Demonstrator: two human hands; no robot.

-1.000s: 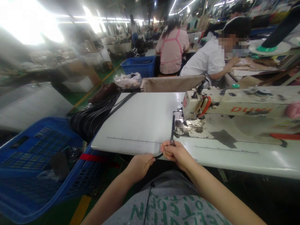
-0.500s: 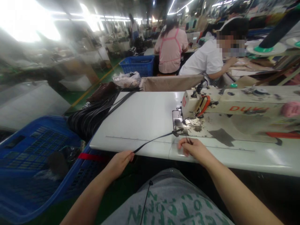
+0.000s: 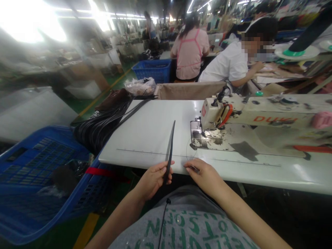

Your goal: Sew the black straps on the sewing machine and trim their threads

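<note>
My left hand (image 3: 155, 178) is closed on a narrow black strap (image 3: 171, 147), whose free end points up and away over the white sewing table (image 3: 147, 128). Just to its right, at the table's front edge, my right hand (image 3: 204, 174) has its thumb and fingers pinched together. A small dark thing shows between those fingers, too small to name. A thin thread (image 3: 187, 148) curves over the tabletop from near the sewing machine (image 3: 233, 112) down toward the right fingertips. The machine's needle area stands beyond my right hand, with no strap under it.
A bundle of black straps (image 3: 94, 133) hangs over the table's left end. Below it stands a blue basket (image 3: 49, 138) holding dark pieces and plastic. A fabric-sided bin (image 3: 189, 91) borders the table's far edge. Two people (image 3: 190, 52) sit working beyond it.
The strap has come away from the machine and now stands up in my left hand, which has moved right. My right hand has shifted slightly left and toward me, its fingers pinched.
</note>
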